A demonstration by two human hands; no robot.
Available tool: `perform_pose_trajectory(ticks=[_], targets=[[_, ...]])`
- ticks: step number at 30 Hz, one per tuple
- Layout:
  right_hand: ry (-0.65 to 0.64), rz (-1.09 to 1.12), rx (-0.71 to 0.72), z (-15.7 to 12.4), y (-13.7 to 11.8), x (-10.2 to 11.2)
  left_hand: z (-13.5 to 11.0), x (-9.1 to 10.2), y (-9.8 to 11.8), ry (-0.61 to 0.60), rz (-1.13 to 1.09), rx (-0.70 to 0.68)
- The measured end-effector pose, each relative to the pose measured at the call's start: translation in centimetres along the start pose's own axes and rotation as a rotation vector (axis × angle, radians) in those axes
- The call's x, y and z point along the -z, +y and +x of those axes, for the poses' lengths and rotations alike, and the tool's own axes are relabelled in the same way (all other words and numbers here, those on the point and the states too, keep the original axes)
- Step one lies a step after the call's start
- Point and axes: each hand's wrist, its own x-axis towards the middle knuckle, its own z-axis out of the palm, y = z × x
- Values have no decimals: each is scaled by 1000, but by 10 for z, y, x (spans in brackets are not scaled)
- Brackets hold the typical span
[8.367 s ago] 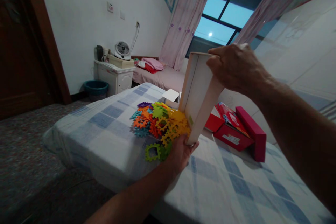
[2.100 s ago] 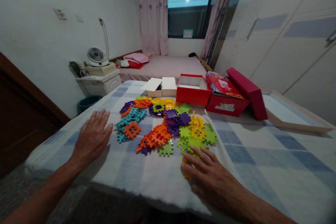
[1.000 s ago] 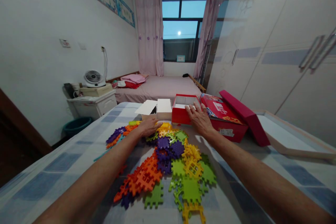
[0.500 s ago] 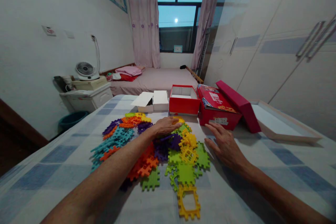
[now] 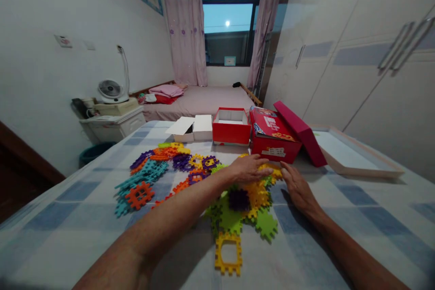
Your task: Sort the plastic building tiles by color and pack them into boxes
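Observation:
A spread of coloured plastic interlocking tiles (image 5: 190,176) lies on a bed covered by a blue checked sheet (image 5: 356,195). My left hand (image 5: 249,168) rests palm down on the yellow and green tiles at the pile's right side, fingers spread. My right hand (image 5: 298,186) lies flat on the sheet just right of the pile, its fingertips touching the yellow tiles. Neither hand grips anything. A single yellow frame tile (image 5: 229,253) lies nearest me, apart from the rest.
Behind the tiles stand a small white open box (image 5: 193,128), an open red box (image 5: 231,127) and a red box with its dark red lid (image 5: 299,133) leaning. A flat white tray (image 5: 346,154) lies at right. A nightstand with a fan (image 5: 108,91) stands left.
My left hand has swept to the right across the pile, pushing tiles with it. My right hand has stayed flat by the pile's right edge. The view has dipped slightly.

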Motion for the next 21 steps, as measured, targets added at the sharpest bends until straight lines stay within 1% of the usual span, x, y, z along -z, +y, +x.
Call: perform_pose_trajectory(ticks=[2,4,5,6,7,8,9,11,12,13,15,18,21], targets=[[7,3,-42,1,2,3,-31,24,-17,34,-4,53],[13,2,-49,2,5,3,-80,51,-49,131,-17,176],[19,0,-42,3,6,1,-109,64,-68,181,3,261],[25,-3,-29,4,7,0,-140,76,-89,266,39,419],[29,-8,-18,5,9,-2,-170,86,-110,325,76,577],[29,-15,-9,6,10,-5,-200,94,-129,361,97,724],[24,-21,-3,7,12,-7,-226,99,-145,370,103,803],[10,-38,4,8,14,-10,-265,102,-167,348,87,864],[2,-49,5,9,15,-11,-277,100,-172,339,74,876],[-3,-59,4,9,15,-12,-284,97,-174,336,48,881],[-12,-78,-6,10,15,-12,-284,88,-171,356,-44,880],[-26,-95,-16,10,14,-11,-263,79,-155,418,-199,832],[-31,-103,-7,9,14,-10,-234,75,-134,449,-242,793]])
